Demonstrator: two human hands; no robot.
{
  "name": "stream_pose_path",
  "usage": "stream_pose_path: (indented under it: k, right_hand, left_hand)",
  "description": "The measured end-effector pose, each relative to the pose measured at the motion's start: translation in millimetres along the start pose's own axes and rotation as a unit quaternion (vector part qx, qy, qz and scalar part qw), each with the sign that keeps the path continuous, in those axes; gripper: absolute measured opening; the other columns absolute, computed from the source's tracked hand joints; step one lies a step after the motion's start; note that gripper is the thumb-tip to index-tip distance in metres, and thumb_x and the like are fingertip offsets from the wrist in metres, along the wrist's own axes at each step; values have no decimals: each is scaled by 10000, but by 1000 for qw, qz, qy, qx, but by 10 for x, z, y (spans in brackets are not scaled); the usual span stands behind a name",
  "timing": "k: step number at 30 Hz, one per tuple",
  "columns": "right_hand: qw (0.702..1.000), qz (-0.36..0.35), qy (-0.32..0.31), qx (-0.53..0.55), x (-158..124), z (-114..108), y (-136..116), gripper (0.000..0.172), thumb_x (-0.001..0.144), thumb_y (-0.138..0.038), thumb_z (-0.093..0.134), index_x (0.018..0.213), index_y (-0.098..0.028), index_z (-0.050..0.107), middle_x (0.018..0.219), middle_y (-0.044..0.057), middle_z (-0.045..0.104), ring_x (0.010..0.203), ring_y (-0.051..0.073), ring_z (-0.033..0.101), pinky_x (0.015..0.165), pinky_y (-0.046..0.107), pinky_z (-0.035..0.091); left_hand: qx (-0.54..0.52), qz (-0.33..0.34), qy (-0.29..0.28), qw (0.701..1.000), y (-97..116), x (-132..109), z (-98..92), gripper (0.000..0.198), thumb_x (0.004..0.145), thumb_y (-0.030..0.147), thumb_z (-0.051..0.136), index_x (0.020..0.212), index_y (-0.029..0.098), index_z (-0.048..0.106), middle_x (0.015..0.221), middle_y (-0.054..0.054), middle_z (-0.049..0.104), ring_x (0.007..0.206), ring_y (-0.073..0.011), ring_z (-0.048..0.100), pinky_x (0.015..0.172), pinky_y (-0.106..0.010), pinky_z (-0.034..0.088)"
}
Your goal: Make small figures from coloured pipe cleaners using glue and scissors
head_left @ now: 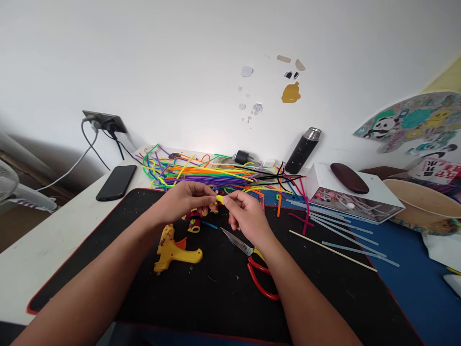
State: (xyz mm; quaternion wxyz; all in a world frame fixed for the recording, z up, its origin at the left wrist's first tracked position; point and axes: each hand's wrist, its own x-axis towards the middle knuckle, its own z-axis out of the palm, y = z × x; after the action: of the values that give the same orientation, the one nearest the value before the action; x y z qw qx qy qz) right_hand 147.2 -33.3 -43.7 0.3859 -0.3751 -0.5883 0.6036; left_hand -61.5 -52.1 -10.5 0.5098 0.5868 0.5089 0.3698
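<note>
Both my hands meet above the black mat (201, 288). My left hand (185, 197) and my right hand (247, 216) pinch a small yellow pipe-cleaner piece (219, 198) between their fingertips. Just under my hands lie small rolled pieces in red, yellow and green (195, 223). A yellow glue gun (172, 250) lies on the mat below my left wrist. Red-handled scissors (252, 262) lie partly under my right forearm. A big heap of coloured pipe cleaners (201, 172) spreads behind my hands.
A black phone (115, 182) lies at the left, with cables and a wall socket (104, 121) behind. A dark flask (302, 150), a white box (355, 194) with a dark case on it, clear glue sticks (345, 234) and a thin wooden stick (331, 250) are at the right.
</note>
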Motion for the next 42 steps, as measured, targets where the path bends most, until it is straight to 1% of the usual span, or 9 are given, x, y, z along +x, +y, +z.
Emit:
stream_pose_path:
  k: [4, 8, 11, 14, 16, 20, 23, 31, 42]
  right_hand:
    - [996, -32, 72, 43, 35, -143, -82, 350, 888, -546, 712, 907, -197, 685, 479, -86, 514, 370, 97, 458, 372, 206, 317]
    - [981, -62, 151, 108, 81, -295, -160, 365, 841, -544, 771, 886, -191, 691, 481, -93, 472, 377, 92, 440, 363, 205, 285]
    - [977, -69, 176, 99, 97, -367, -180, 358, 838, -540, 767, 894, -195, 689, 480, -95, 459, 377, 97, 429, 363, 212, 262]
    - [982, -77, 174, -1, 100, -412, -159, 324, 901, -522, 697, 951, -202, 700, 499, -82, 500, 393, 117, 458, 396, 236, 313]
    - [974, -92, 160, -130, 97, -431, -128, 285, 963, -482, 632, 997, -212, 719, 542, -57, 566, 446, 144, 530, 469, 261, 395]
    - [885, -121, 129, -431, 84, -433, -73, 225, 1021, -306, 572, 1121, -243, 764, 911, 41, 800, 832, 237, 741, 740, 325, 514]
    - [827, -122, 106, -539, 74, -422, -65, 299, 1039, -229, 537, 1256, -231, 743, 1231, 75, 788, 1083, 269, 737, 867, 347, 524]
    - [767, -62, 105, -630, 118, -474, -11, 427, 1061, -221, 473, 1452, -247, 641, 1346, 98, 743, 1131, 274, 732, 884, 345, 539]
    - [770, -32, 107, -628, 230, -549, 136, 405, 1050, -200, 485, 1412, -234, 665, 1329, 101, 755, 1168, 270, 723, 908, 344, 530]
  left_hand:
    - [-107, 47, 85, 990, -39, 53, -81, 250, 755, 401, 888, 765, 168, 798, 742, -67, 773, 606, -136, 644, 590, -235, 526]
    - [-218, 74, 184, 956, -86, 102, -223, 280, 694, 380, 942, 752, 157, 783, 732, -50, 752, 609, -124, 642, 586, -217, 534]
    - [-252, 82, 205, 942, -104, 124, -282, 291, 692, 368, 951, 767, 148, 775, 743, -43, 746, 620, -112, 645, 601, -201, 546]
    - [-260, 73, 195, 943, -112, 138, -276, 316, 668, 371, 967, 760, 145, 766, 728, -42, 744, 612, -109, 644, 593, -195, 546]
    - [-258, 67, 190, 945, -119, 144, -252, 328, 653, 379, 974, 756, 147, 766, 721, -41, 743, 608, -111, 644, 582, -195, 543]
    - [-246, 59, 174, 952, -136, 152, -190, 324, 658, 383, 971, 761, 144, 778, 719, -45, 739, 599, -113, 639, 564, -200, 531]
    - [-242, 47, 153, 957, -150, 158, -134, 317, 673, 384, 962, 762, 140, 781, 725, -52, 748, 584, -104, 625, 554, -195, 507]
    - [-241, 26, 116, 963, -168, 151, -16, 292, 696, 372, 948, 744, 157, 756, 688, -37, 734, 585, -117, 638, 570, -211, 493]
    - [-232, 13, 82, 969, -117, 113, 78, 292, 731, 396, 925, 759, 163, 751, 759, -44, 751, 605, -123, 635, 563, -226, 488]
